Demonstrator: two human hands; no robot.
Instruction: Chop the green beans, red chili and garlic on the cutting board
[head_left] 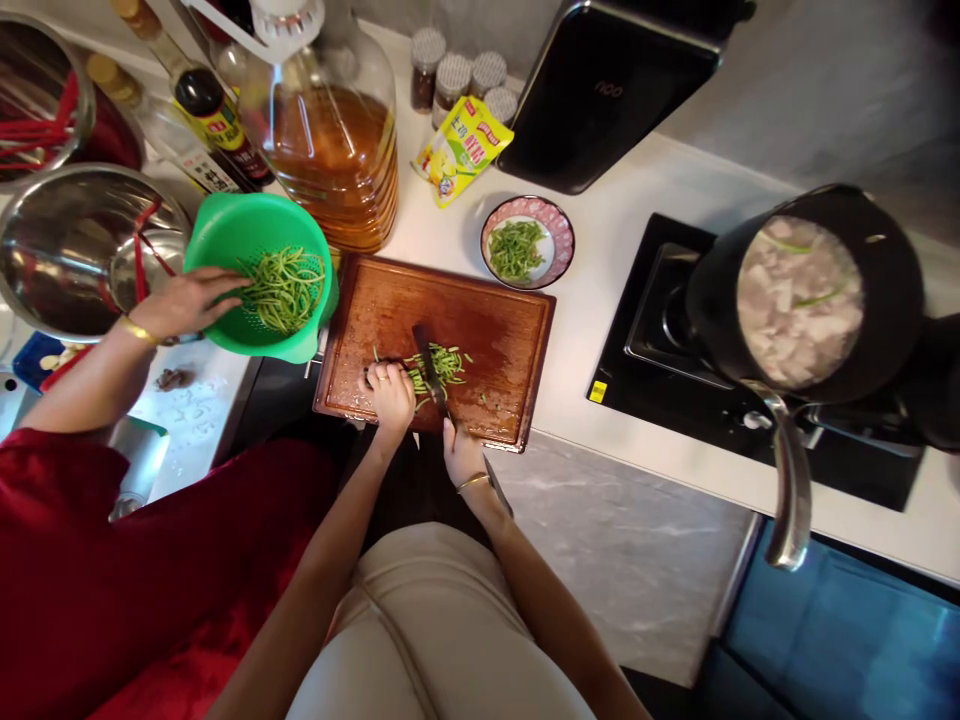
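Note:
A brown wooden cutting board [502, 340] lies on the white counter in front of me. My left hand [390, 395] is closed on a bunch of green beans [442, 362] at the board's near edge. My right hand [461, 455] grips the handle of a knife [431, 370], whose blade rests across the beans. Cut green pieces lie around the blade.
A person in a red sleeve at left reaches a hand [184, 303] into a green colander [259, 275] of beans. A small bowl [559, 225] of cut beans sits behind the board. Oil jug [337, 140], steel bowls [75, 250], and pan of meat [802, 300] on the hob.

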